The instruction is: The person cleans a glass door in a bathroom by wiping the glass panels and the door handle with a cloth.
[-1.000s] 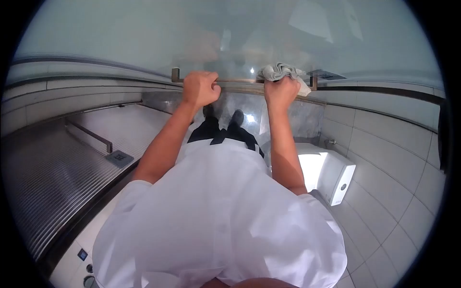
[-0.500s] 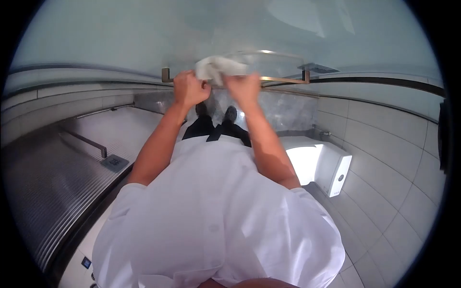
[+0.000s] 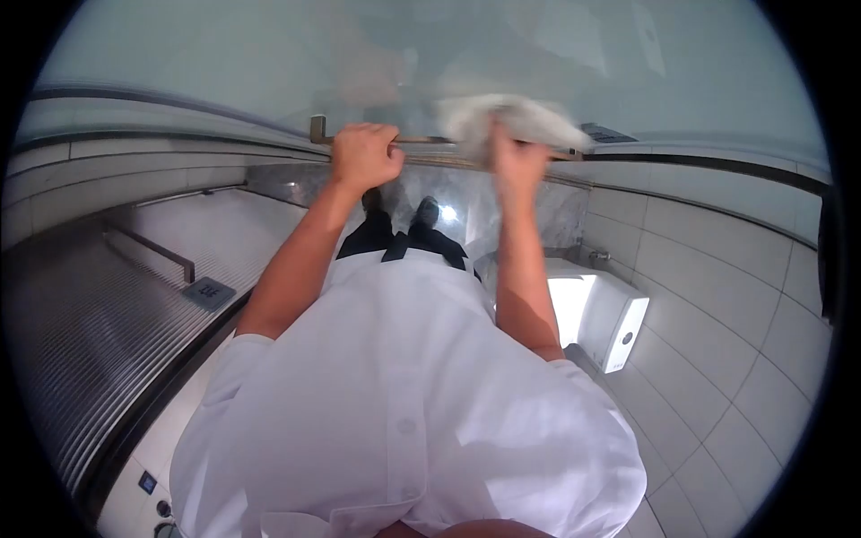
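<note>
My left hand [image 3: 366,154] is closed around the left part of a metal bar handle [image 3: 421,140] on a frosted glass panel [image 3: 269,76]. Farther right, my right hand [image 3: 518,166] grips a white cloth [image 3: 547,121]. The cloth lies against the glass and over the right part of the bar, hiding much of it. Motion blurs both the cloth and my right fingers.
To the left is a ribbed glass door [image 3: 99,359] with its own bar handle [image 3: 152,247] and a small grey sign [image 3: 208,293]. A white bathroom fixture [image 3: 619,336] stands on the right, beside a tiled wall [image 3: 717,278].
My right hand has slid the cloth rightward along the bar, away from my left hand. My left hand has stayed near the bar's left end and now wraps around it.
</note>
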Tool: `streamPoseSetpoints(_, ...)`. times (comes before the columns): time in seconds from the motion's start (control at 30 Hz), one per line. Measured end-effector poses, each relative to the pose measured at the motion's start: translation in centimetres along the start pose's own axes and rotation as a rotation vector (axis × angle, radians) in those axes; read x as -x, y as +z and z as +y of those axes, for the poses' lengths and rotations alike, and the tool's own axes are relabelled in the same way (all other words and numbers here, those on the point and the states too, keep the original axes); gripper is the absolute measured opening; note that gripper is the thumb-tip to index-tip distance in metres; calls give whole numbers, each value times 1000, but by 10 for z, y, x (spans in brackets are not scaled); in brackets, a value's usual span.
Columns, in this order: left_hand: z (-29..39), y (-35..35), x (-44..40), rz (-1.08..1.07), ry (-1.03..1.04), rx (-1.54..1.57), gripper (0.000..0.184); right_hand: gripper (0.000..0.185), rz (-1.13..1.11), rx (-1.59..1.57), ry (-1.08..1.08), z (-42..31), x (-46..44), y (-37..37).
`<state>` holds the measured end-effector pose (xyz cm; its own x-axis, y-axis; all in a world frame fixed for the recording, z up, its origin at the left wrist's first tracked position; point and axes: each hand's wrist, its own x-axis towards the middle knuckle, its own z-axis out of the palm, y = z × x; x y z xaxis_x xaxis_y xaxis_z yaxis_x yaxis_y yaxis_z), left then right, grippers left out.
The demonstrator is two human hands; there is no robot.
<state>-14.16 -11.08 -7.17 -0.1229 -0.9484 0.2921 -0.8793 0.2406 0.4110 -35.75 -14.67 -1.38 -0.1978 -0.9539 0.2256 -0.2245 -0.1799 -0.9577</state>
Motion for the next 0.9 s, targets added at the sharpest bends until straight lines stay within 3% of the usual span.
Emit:
streamPoseSetpoints(0.03,0,1,1,-2,-6,2,10,28,-173,56,-36,0,5,16)
streamPoseSetpoints(0.07,0,1,1,-10,0,5,10,28,-165,58,-29,-3,1,17)
streamPoseSetpoints(0.13,4,-3,1,-38,-62,-65,11,35,-439,-65,413,-33,-18,12)
streamPoseSetpoints(0.23,1,-3,0,-48,-28,-20,11,35,-92,48,243,-74,-47,-46)
streamPoseSetpoints(0.27,1,-2,0,-47,-29,-18,11,40,60,-167,75,-82,-62,-66)
streamPoseSetpoints(0.3,1,-3,0,-47,-27,-13,11,40,146,167,-350,-87,-81,-95)
streamPoseSetpoints(0.37,1,-2,0,-44,-29,-6,11,34,468,-406,6,-152,-92,-98)
streamPoseSetpoints(0.4,0,-2,0,-37,-22,-3,11,34,464,-405,6,-141,-94,-98)
streamPoseSetpoints(0.47,0,-4,0,-25,-16,0,10,32,566,-108,-241,-97,-90,-91)
streamPoseSetpoints(0.6,0,-4,0,-48,-21,11,11,29,387,-60,-260,-4,-25,-12)
streamPoseSetpoints(0.67,-3,-2,0,-41,-12,22,12,35,4,185,-128,42,-1,-7)
streamPoseSetpoints(0.7,-3,-3,0,-49,-15,29,12,35,0,183,-135,33,-2,-9)
streamPoseSetpoints(0.77,-5,-4,1,-51,-17,35,12,36,-93,229,196,0,-13,-20)
streamPoseSetpoints(0.8,-5,-3,2,-80,-38,1,11,34,67,156,28,-8,-19,-22)
streamPoseSetpoints(0.87,-6,-4,0,-97,-60,-35,11,31,306,74,47,-59,-46,-43)
streamPoseSetpoints(0.9,-6,-4,0,-95,-57,-19,11,35,378,-42,-205,-76,-63,-53)
